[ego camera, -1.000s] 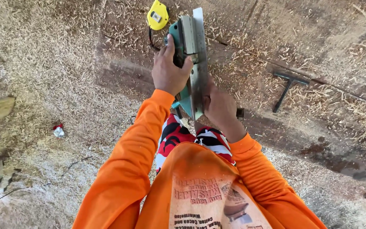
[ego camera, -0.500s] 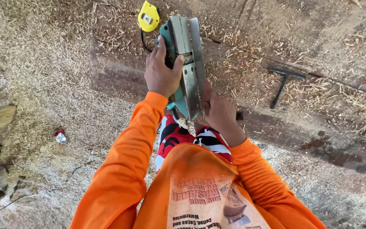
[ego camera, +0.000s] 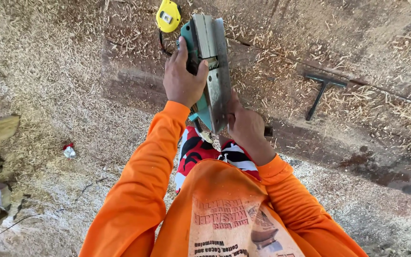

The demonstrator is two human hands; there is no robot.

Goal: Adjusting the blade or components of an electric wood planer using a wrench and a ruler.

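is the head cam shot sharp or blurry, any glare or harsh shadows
Head view: mostly sharp, with the wood shavings crisp; even daylight, only soft shadow under the arms; a mild sheen, not blown out, on the metal base of the electric planer held by the left hand and right hand; wide-angle stretch towards the edges; the yellow tape measure and T-shaped tool read clearly.

Bright orange long sleeves point(ego camera: 139, 190), an orange printed shirt front (faded lettering), red-white-black patterned shorts point(ego camera: 205, 152).
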